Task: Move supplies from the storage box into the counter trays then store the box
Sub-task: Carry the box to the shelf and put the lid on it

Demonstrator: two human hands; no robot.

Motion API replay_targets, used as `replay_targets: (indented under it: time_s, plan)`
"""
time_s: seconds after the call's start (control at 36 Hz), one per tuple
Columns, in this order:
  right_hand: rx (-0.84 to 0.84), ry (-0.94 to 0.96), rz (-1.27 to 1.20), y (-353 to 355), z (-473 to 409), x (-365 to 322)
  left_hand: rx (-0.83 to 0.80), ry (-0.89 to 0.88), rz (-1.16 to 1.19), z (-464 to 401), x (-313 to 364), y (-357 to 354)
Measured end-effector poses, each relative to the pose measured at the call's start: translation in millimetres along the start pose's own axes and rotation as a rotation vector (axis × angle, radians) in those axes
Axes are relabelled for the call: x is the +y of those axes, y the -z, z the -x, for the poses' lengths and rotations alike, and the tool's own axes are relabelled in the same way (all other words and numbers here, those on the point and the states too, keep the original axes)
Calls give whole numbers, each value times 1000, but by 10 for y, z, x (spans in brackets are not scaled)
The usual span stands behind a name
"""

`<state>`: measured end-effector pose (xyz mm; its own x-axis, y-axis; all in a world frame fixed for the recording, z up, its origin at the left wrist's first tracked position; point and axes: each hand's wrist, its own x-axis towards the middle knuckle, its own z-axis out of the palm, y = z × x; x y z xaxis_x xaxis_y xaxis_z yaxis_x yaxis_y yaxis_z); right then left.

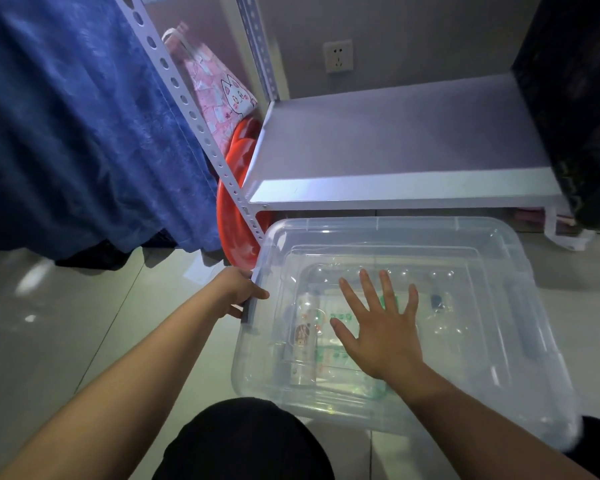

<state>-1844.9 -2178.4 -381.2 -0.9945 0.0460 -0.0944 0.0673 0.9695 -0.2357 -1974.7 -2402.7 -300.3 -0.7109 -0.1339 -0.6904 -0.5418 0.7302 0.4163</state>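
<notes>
While closed: one box (492,244), two hands (378,327).

The shelf (395,140) at upper centre lies bare, open to my reach; its perforated post (194,116) (slanting at the left) and a black bag (582,109) at right hem it in.

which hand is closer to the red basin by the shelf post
Left. The left hand grips the storage box edge just below the red basin; the right hand lies farther right, on the lid.
</notes>
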Motion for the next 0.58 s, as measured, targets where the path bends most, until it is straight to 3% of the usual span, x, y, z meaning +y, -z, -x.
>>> replay_targets:
  time_s: [0.17,0.28,0.39,0.5,0.58]
  plan:
    - [-153,122,-17,216,53,135,20,-216,-424,115,394,-213]
    - [-229,284,-30,389,309,498,-96,-416,-624,269,843,-508]
    - [-184,357,-26,450,645,1052,-7,-396,-807,446,1022,-1068]
    - [-91,252,33,592,852,1585,96,-407,-667,726,808,-1772]
    - [-88,-39,-96,772,846,1882,236,-496,-616,807,525,-2179]
